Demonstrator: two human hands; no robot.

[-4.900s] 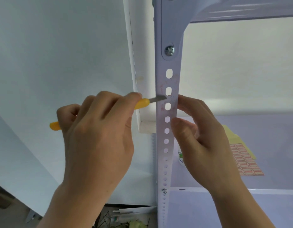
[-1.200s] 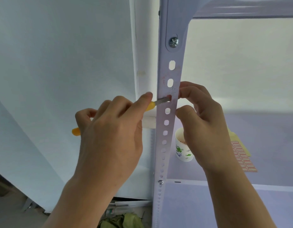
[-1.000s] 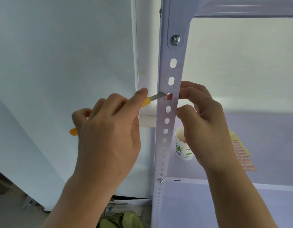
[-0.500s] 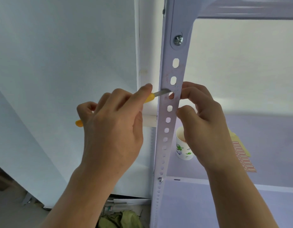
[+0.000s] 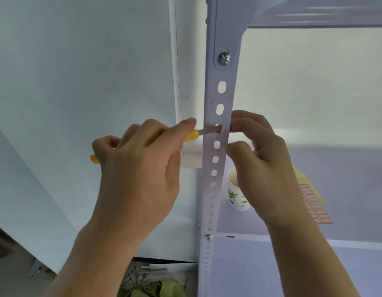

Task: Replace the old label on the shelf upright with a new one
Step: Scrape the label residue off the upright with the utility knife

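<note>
— Where do we have the scraper?

— We hold the yellow-handled scraper [image 5: 191, 135] in our left hand [image 5: 140, 179], fingers clenched around the handle and the forefinger stretched along its top. The metal blade lies flat against the front of the white shelf upright [image 5: 218, 146], with its tip at the edge of a slot. The yellow butt end pokes out behind our knuckles.

— And our right hand?

— Our right hand [image 5: 265, 168] is on the other side of the upright, forefinger and thumb pinched at its right edge, level with the blade. A fingertip shows pink through the slot beside the blade tip. We cannot tell whether anything is held between those fingers.

— Can we see the old label?

— Only faint reddish marks and specks on the upright above the blade, around the 2 upper slots.

— What about the new one?

— A sheet of red-bordered labels [image 5: 314, 204] lies on the shelf board [image 5: 346, 179] behind our right wrist, resting on yellow backing. A paper cup [image 5: 236, 200] stands just beside the upright, partly hidden by our right hand.
</note>
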